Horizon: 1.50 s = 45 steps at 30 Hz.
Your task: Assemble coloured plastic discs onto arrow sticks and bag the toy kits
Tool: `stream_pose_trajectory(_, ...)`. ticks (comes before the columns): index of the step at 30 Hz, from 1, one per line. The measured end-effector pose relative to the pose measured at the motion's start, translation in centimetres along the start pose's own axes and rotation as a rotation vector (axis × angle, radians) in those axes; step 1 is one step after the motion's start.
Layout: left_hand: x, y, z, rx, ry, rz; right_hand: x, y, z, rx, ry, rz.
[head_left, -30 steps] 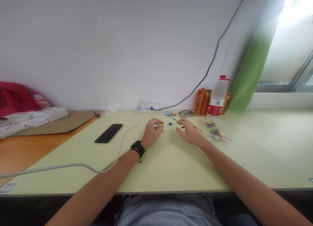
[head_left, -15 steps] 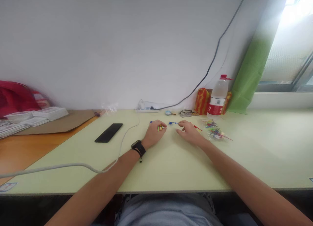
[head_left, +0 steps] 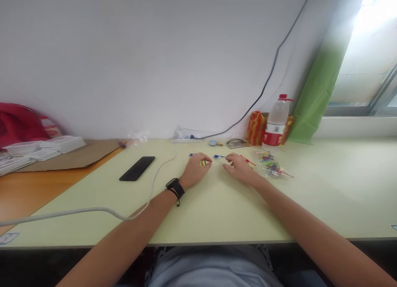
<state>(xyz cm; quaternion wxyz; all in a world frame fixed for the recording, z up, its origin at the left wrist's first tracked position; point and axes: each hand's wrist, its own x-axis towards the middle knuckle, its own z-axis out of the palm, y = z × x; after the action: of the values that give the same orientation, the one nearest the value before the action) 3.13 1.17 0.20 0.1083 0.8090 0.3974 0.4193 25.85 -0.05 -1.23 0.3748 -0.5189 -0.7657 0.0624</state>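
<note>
My left hand (head_left: pixel 196 170) rests on the pale table with its fingers curled together near small yellow and green pieces (head_left: pixel 203 163); what the fingertips pinch is too small to name. A blue piece (head_left: pixel 191 155) shows just behind that hand. To the right, my right hand (head_left: pixel 238 167) has its thumb apart from its bent fingers. A thin blue stick with a round end (head_left: pixel 216 156) points toward its fingertips, and contact is unclear. Red pieces (head_left: pixel 248 160) lie beyond the right hand's knuckles. Clear bags of colourful small parts (head_left: pixel 276 169) lie further right.
A black phone (head_left: pixel 137 168) and a white cable (head_left: pixel 154 179) are on the left. Behind stand a power strip (head_left: pixel 187 139), a large bottle (head_left: pixel 275 123) and a red-yellow bag (head_left: pixel 256 127). White trays (head_left: pixel 63 143) sit on cardboard (head_left: pixel 99 151) at far left.
The fingers of my left hand have shifted very slightly over the yellow pieces. My right hand looks almost unmoved, and the whole view has moved a little.
</note>
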Motion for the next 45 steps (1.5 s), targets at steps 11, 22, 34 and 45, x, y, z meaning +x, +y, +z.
stream_pose_trajectory(11, -0.4, 0.1, -0.4, -0.019, -0.140, 0.065, 0.3, -1.3, -2.1, 0.013, 0.093, 0.083)
stream_pose_trajectory(22, -0.5, 0.6, -0.9, -0.134, -0.434, 0.011, 0.2, -2.3, -2.1, 0.126, 0.057, 0.156)
stream_pose_trajectory(34, -0.3, 0.2, 0.0, -0.434, -0.348, -0.037, -0.4, -3.3, -2.2, 0.686, -0.320, 0.320)
stream_pose_trajectory(45, -0.5, 0.8, 0.0, -0.396, -0.264, -0.023, -0.4, -3.5, -2.1, 0.874, -0.366, 0.472)
